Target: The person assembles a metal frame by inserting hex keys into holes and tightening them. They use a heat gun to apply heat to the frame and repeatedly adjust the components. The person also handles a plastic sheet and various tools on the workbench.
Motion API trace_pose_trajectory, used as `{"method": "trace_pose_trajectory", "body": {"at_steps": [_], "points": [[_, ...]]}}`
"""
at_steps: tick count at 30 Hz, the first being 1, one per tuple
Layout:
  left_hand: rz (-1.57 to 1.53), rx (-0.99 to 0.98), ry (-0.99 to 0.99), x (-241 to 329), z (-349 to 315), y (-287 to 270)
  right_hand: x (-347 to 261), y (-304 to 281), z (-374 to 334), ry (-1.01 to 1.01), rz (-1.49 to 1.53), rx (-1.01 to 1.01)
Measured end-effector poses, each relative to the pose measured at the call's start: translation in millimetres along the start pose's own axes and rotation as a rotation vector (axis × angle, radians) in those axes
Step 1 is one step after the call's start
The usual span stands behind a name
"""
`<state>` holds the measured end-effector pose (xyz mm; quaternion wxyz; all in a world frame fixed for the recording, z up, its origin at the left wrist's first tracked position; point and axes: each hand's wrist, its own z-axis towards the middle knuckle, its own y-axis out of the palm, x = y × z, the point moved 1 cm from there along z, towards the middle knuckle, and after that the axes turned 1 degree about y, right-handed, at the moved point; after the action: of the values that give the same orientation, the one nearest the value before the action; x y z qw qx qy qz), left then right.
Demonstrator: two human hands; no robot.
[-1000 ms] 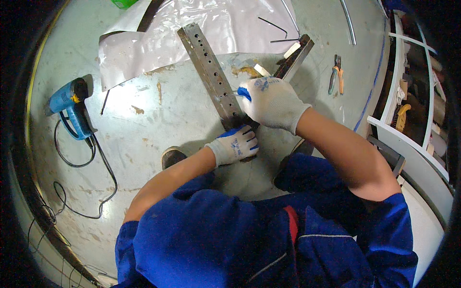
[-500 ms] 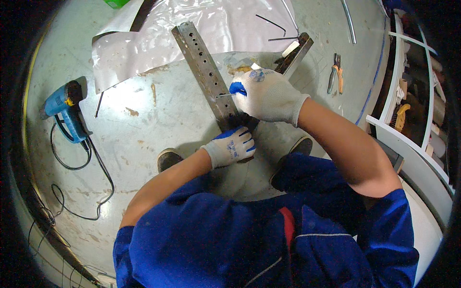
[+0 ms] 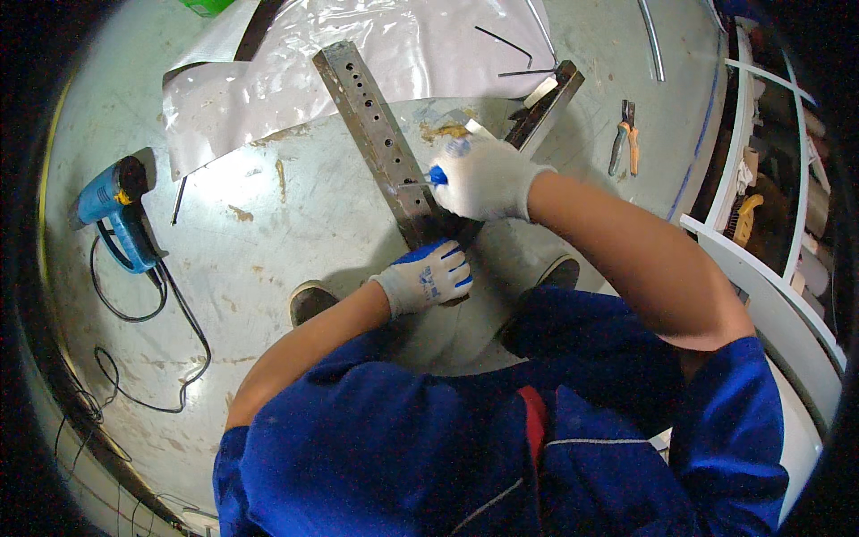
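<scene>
A steel bar with a row of round holes slants away from me above the floor. My left hand, in a white and blue work glove, is closed over the bar's near end. My right hand, gloved alike, is closed around a thin metal rod that sticks out leftward across the bar's holed face. The rod's other end is hidden in the fist. Behind the right hand, a second dark steel bar angles off to the far right, with a pale strip near its end. Where the bars come together is shadowed and partly covered.
On the left lies a blue heat gun with a looping black cord. A greyish plastic sheet covers the far floor, with hex keys on it. Pliers lie at right, near a white shelving unit. My shoes flank the work.
My right hand has moved slightly left, with the rod still in it, and its forearm lies a little farther left. The left hand stays at the bar's near end.
</scene>
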<state>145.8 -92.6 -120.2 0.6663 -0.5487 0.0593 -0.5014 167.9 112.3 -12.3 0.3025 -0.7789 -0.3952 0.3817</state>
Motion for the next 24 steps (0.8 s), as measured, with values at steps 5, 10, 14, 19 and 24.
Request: {"method": "trace_pose_trajectory", "body": {"at_steps": [5,10,14,19,24], "points": [[0.054,0.059,-0.001,2.9,-2.9,16.5,-31.5,-10.8,-8.4,0.099,-0.023,-0.047],[-0.024,-0.035,0.016,5.4,-4.0,19.6,-27.9,-16.7,6.2,-0.06,-0.13,-0.047],[0.021,-0.016,0.031,4.1,-5.1,27.8,-33.2,-13.8,9.1,-0.094,-0.114,0.099],[-0.439,-0.177,-0.192,7.0,-12.7,55.2,-61.4,-7.8,15.9,0.008,-0.19,-0.021],[-0.612,-0.074,-0.236,9.9,-32.3,56.3,-85.9,-7.7,34.2,0.181,-0.134,-0.248]]}}
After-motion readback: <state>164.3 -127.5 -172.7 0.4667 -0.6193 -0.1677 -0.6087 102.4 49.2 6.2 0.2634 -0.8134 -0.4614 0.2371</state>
